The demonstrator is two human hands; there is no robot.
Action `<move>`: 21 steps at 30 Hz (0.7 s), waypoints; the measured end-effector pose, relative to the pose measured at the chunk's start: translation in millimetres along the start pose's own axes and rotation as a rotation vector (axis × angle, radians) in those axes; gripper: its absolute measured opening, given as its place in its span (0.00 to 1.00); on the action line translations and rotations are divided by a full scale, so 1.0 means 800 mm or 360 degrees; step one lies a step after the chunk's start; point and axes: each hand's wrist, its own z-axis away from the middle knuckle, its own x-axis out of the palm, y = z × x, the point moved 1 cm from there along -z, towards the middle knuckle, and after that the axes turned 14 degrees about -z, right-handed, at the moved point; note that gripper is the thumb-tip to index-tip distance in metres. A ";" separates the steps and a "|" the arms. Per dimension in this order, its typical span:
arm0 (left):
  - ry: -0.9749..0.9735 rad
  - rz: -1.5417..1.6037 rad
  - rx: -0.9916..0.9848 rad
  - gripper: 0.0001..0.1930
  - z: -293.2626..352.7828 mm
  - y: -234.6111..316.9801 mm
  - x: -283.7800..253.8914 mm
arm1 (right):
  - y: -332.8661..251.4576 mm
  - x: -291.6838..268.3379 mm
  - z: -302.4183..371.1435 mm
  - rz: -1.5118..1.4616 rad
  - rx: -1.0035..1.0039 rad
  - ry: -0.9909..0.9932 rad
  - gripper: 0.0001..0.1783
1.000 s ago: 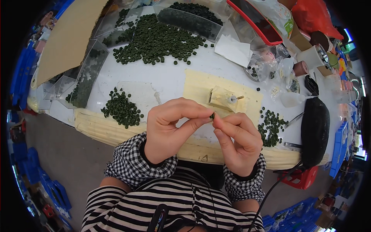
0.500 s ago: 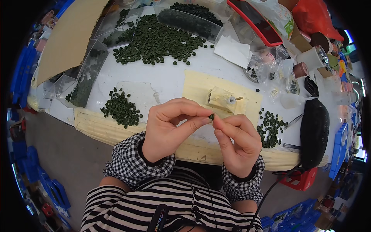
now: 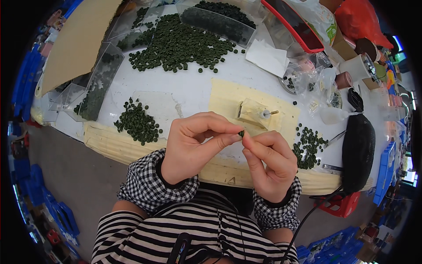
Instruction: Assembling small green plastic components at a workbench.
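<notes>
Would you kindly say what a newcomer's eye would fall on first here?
Probably the big heap of dark green pieces, top left of centre. Next, the left hand and right hand meeting at one small green piece mid-picture. The red-cased phone, upper right, also stands out.

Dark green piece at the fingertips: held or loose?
Held: the dark green piece is pinched by the left hand, thumb to forefinger. Cannot tell whether the right hand, fingertips close by, grips too.

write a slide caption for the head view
Left hand pinches a small green piece where it meets the right hand, above a white worktable bearing similar pieces.
</notes>
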 end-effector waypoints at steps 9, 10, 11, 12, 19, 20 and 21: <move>0.0025 0.0028 -0.0005 0.09 0.001 -0.001 0.001 | -0.002 0.001 0.000 -0.0046 0.0071 0.0043 0.19; 0.0026 0.0027 -0.0008 0.09 0.001 0.000 0.001 | -0.002 0.001 0.000 -0.0043 0.0071 0.0045 0.19; 0.0027 0.0032 -0.0010 0.09 0.001 0.000 0.001 | -0.002 0.001 0.000 -0.0041 0.0071 0.0047 0.19; 0.0027 0.0037 -0.0013 0.09 0.001 0.000 0.001 | -0.002 0.001 0.000 -0.0032 0.0070 0.0045 0.19; 0.0029 0.0049 -0.0018 0.09 0.001 -0.003 0.001 | -0.001 0.002 0.000 -0.0029 0.0049 0.0058 0.19; 0.0028 0.0045 -0.0017 0.09 0.001 -0.003 0.001 | -0.001 0.002 0.000 -0.0028 0.0046 0.0059 0.19; 0.0027 0.0040 -0.0016 0.09 0.001 -0.003 0.001 | -0.001 0.002 0.000 -0.0016 0.0040 0.0061 0.19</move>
